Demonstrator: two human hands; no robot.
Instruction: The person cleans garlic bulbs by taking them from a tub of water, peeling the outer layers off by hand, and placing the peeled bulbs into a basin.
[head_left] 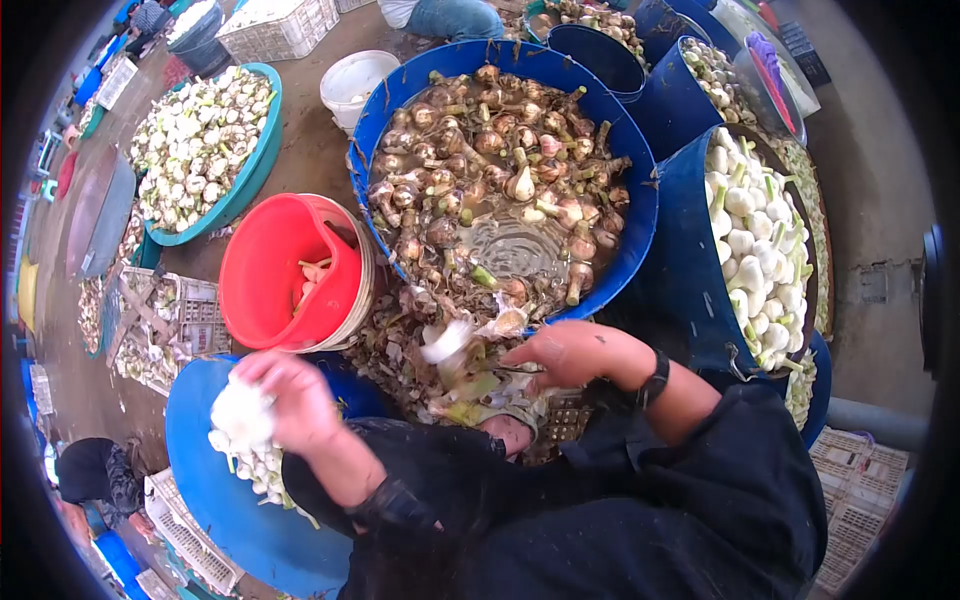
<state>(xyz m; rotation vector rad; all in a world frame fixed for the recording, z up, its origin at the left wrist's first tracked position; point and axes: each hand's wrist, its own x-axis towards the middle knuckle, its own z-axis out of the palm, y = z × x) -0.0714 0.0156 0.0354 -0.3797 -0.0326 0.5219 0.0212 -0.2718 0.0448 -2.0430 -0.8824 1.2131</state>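
Note:
My left hand [298, 405], blurred, is closed on a white peeled garlic bulb [242, 412] above a blue tub [200, 500]. More peeled garlic [262, 474] lies in that tub, partly covered by the hand and bulb. My right hand [572, 352] has its fingers stretched to the left, with nothing seen in them. Left of its fingertips a smeared white piece of garlic skin [447, 342] hangs in the air. Below it lies a heap of garlic peelings [400, 345]. Unpeeled bulbs [490, 140] sit in muddy water in a large blue basin [640, 235] in front of me.
A red bucket [245, 270] stands left of the basin, a white bucket [352, 85] behind it. A blue barrel of white garlic [755, 245] is close on my right. A green tub [262, 150] of garlic stands at the far left. Other people sit nearby.

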